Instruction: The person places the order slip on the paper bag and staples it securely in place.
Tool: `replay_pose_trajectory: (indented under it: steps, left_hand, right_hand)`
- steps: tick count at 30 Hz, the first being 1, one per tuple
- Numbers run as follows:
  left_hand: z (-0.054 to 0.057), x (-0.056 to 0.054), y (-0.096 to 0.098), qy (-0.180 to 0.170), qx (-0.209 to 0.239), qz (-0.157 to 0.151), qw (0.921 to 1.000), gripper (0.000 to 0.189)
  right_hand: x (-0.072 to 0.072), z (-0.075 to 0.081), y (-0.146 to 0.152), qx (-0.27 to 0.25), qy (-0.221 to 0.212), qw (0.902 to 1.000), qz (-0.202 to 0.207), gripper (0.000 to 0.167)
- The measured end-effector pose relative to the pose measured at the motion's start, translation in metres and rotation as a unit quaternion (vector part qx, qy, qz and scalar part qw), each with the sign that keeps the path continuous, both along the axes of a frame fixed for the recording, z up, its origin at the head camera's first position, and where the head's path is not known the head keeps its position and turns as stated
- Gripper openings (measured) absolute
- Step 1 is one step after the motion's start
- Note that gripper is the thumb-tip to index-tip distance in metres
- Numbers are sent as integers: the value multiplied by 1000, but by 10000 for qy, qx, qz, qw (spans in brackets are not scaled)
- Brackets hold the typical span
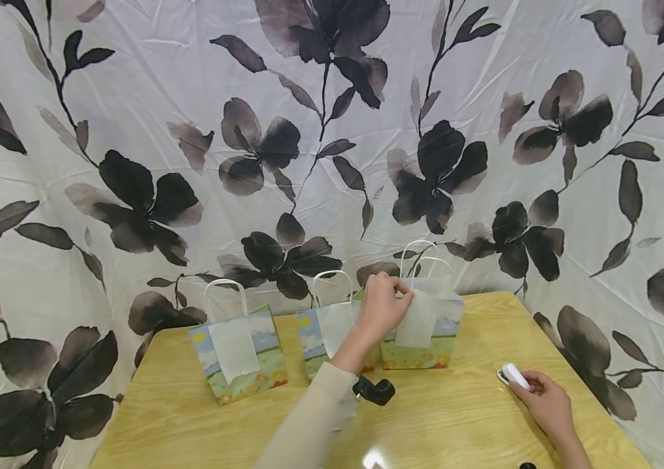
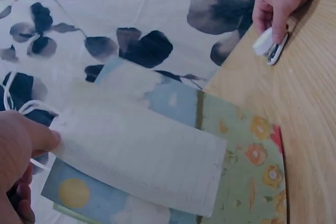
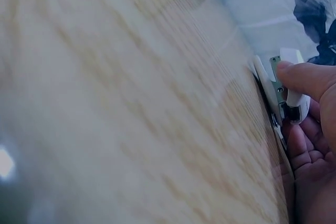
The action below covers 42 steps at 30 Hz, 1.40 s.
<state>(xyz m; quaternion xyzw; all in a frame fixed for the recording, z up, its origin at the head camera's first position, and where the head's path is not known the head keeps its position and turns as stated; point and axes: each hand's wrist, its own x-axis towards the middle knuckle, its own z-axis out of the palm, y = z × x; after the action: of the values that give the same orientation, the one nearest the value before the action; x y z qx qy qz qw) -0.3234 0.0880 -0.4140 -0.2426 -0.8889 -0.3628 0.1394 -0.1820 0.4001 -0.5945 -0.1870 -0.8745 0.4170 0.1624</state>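
Note:
My left hand (image 1: 383, 303) pinches the top edge of a white paper slip (image 2: 142, 156) between thumb and fingers. The slip lies over the front of the rightmost paper gift bag (image 1: 447, 335), which stands upright and shows a painted sky, meadow and flowers. White twisted handles (image 1: 419, 244) rise from that bag. My right hand (image 1: 550, 404) holds a small white stapler (image 1: 513, 376) near the table's right side, thumb on its top part. In the right wrist view the stapler (image 3: 296, 100) is seen close to the tabletop.
A matching bag with a white slip stands at the left (image 1: 275, 348), another in the middle (image 1: 311, 342), partly behind my left forearm. They stand on a wooden table (image 1: 437, 417). A floral curtain (image 1: 367, 163) hangs behind. A small dark object (image 1: 527, 466) shows at the near edge.

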Motion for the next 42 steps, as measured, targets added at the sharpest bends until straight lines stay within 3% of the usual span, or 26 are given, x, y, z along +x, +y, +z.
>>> replay_pose_trajectory:
  steps: [3, 7, 14, 19, 24, 28, 31, 32, 38, 42]
  left_hand:
    - [2, -4, -2, 108, 8, 169, 9998, 9]
    - [4, -8, -3, 124, -396, 261, 9988, 11]
    - [5, -13, -1, -262, -840, -37, 9961, 14]
    - [3, -13, -3, -417, -904, -161, 9949, 14]
    - [1, -13, -5, -468, -746, -205, 9959, 11]
    - [1, -15, -4, -450, -760, -235, 9958, 9]
    - [0, -15, -4, -481, -689, -287, 9960, 9]
    - [0, -15, -4, -493, -656, -310, 9961, 10]
    - [-4, -16, -6, -441, -503, -380, 9970, 10]
    - [-6, -18, -6, -444, -481, -413, 9970, 8]
  right_hand:
    - [-1, -1, -1, -18, -21, 10000, -25, 41]
    - [0, 0, -2, -42, -61, 9999, -99, 40]
    - [1, 1, -3, -45, -132, 9998, -161, 42]
    - [3, -1, -3, -31, -198, 9996, -209, 41]
    - [2, -1, -1, 164, 18, 9998, 109, 43]
    - [-2, 6, 1, 349, -311, 9976, 517, 57]
    - [-3, 25, -1, 571, -660, 9933, 752, 69]
    - [-4, 34, -4, 650, -589, 9930, 788, 69]
    - [-26, 106, -35, 1022, 507, 9845, 1335, 57]
    - [-52, 140, -54, 1138, 699, 9709, 1987, 67]
